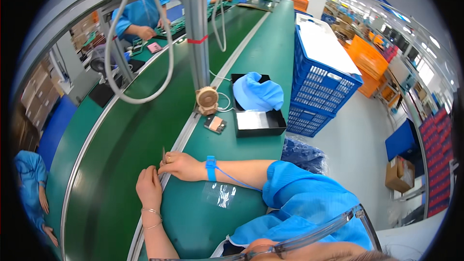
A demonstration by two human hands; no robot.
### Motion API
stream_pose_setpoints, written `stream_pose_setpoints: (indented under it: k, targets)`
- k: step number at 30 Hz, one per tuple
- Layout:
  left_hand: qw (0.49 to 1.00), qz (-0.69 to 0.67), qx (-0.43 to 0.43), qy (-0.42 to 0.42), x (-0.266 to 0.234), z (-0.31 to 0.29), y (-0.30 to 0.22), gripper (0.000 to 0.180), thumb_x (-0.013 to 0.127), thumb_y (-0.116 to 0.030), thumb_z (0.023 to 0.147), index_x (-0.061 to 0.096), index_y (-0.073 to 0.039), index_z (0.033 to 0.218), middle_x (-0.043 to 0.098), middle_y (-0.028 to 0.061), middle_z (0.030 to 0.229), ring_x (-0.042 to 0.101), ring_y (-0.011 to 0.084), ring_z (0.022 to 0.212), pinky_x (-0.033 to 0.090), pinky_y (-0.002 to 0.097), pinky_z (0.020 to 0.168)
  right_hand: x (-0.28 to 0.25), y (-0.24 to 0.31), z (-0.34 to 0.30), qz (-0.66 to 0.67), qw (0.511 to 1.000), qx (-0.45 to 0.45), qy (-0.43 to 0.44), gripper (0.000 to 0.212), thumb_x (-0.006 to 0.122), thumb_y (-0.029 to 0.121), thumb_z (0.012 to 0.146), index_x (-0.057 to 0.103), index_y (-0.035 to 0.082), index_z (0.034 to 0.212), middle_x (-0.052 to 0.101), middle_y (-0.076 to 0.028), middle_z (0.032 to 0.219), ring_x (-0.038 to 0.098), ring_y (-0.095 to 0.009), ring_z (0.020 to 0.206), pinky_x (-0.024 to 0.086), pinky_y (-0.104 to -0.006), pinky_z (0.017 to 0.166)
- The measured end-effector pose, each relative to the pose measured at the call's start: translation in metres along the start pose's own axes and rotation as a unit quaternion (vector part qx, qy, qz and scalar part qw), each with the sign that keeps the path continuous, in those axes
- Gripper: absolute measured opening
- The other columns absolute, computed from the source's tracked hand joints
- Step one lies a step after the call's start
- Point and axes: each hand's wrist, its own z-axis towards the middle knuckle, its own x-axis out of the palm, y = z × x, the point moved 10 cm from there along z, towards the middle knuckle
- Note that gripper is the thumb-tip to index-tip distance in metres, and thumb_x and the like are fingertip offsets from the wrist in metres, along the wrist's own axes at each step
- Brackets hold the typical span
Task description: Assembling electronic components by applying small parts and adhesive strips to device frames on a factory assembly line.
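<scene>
My right hand [182, 166] is closed around a thin, pointed metal tool [164, 155] that sticks up past the thumb; it looks like tweezers, but most of it is hidden. A blue strap with a cord [211, 168] circles that wrist. Fingers bent together, my left hand [149, 187] meets the right fingertips above the metal rail beside the green belt. Whatever it pinches is too small or hidden to make out. On the green bench below my right forearm lies a clear plastic sheet [220, 195].
A black tray [261, 131] holds a blue cap [257, 92] beside a small fan [207, 100] and a flat peach-and-black item [215, 123]. Blue crates [316, 77] stand right of the bench. A metal post [195, 43] and hanging cable loop [170, 67] rise ahead. Co-workers sit across the belt [116, 164].
</scene>
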Motion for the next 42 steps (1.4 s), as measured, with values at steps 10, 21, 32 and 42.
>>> stream_pose_setpoints:
  k: [10,21,32,42]
  targets:
    - [1.000,-0.010,-0.010,-0.001,-0.001,-0.008,0.001,0.010,0.056,-0.010,0.089,0.063,-0.005,0.092,0.060,0.0125,0.080,0.060,0.0322,0.075,0.048,0.0408,0.065,0.008,0.001,-0.007,-0.013,0.999,0.021,0.035,0.019,0.064,-0.002,0.076,0.067,0.008,0.092,0.062,-0.007,0.092,0.059,-0.027,0.092,0.049,-0.0380,0.080]
    - [0.999,0.024,0.009,-0.044,-0.007,-0.003,0.003,0.006,0.058,-0.010,0.087,0.062,-0.006,0.089,0.058,0.0110,0.076,0.059,0.0302,0.072,0.048,0.0402,0.062,-0.015,-0.027,0.004,0.030,0.994,0.109,0.001,0.022,0.060,-0.004,0.080,0.069,0.007,0.097,0.064,-0.012,0.090,0.060,-0.029,0.085,0.050,-0.0361,0.076]
    - [0.999,0.018,0.010,-0.030,-0.004,-0.009,0.004,0.006,0.058,-0.009,0.086,0.062,-0.006,0.087,0.058,0.0098,0.074,0.059,0.0281,0.070,0.048,0.0384,0.061,-0.012,-0.015,0.002,-0.012,0.998,0.068,0.007,0.020,0.062,-0.003,0.081,0.068,0.006,0.097,0.063,-0.009,0.088,0.060,-0.027,0.083,0.050,-0.0354,0.073]
    - [0.999,0.019,0.012,-0.025,-0.004,-0.008,0.004,0.006,0.058,-0.009,0.086,0.062,-0.005,0.087,0.058,0.0099,0.074,0.059,0.0279,0.072,0.049,0.0385,0.062,-0.010,-0.011,0.005,-0.021,0.999,0.047,0.012,0.019,0.063,-0.002,0.079,0.069,0.007,0.095,0.063,-0.007,0.087,0.060,-0.027,0.085,0.049,-0.0366,0.074]
